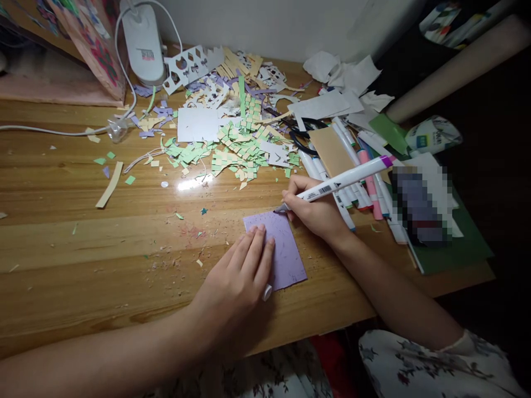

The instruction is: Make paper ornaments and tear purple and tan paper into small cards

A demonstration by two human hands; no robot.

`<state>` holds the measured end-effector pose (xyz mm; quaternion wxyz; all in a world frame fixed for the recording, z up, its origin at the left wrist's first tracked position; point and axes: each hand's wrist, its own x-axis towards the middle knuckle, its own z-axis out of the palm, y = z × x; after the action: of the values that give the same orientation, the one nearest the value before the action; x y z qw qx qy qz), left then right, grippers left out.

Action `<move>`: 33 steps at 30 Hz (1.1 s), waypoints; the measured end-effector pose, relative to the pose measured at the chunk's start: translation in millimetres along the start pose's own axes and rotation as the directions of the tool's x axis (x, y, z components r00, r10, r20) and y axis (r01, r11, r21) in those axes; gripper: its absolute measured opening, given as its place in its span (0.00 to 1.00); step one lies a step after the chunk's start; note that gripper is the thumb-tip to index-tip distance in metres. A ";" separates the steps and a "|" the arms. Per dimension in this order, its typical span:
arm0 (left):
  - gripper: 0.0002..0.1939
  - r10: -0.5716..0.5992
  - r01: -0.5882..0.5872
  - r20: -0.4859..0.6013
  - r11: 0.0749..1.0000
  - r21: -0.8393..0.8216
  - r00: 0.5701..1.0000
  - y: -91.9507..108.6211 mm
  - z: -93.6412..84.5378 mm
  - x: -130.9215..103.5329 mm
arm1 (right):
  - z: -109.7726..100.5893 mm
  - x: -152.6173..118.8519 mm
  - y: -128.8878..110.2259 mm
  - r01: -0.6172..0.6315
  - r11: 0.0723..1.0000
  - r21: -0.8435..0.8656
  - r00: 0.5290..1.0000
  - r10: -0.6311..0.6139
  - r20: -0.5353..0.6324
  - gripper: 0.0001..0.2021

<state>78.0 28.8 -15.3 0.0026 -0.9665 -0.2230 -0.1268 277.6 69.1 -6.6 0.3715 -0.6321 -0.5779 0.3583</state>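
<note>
A purple sheet of paper point(289, 257) with small dark marks lies on the wooden table. My left hand point(238, 276) rests on its left part, fingers stretched out flat. Under that hand, a white cap or pen end point(267, 292) pokes out beside the palm. My right hand point(317, 213) grips a white marker point(344, 179) with a purple end, and its tip touches the sheet's top edge or sits just over it.
Behind the sheet spreads a pile of green, cream and purple paper scraps point(236, 149). Several markers point(373, 190), a blurred dark object point(421, 207) and a green board point(460, 249) lie at the right. A white power strip point(143, 47) stands at the back left.
</note>
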 end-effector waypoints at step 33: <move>0.12 -0.261 0.264 0.085 0.790 -0.554 0.961 -15.0 -11.7 5.7 | 15.4 -42.4 -21.7 0.527 0.825 0.205 0.819 -0.557 0.136 0.12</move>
<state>73.6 44.1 -3.3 -0.2988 -0.8844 -0.3079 -0.1838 250.7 28.9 6.4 0.4501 -0.3725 -0.7365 0.3409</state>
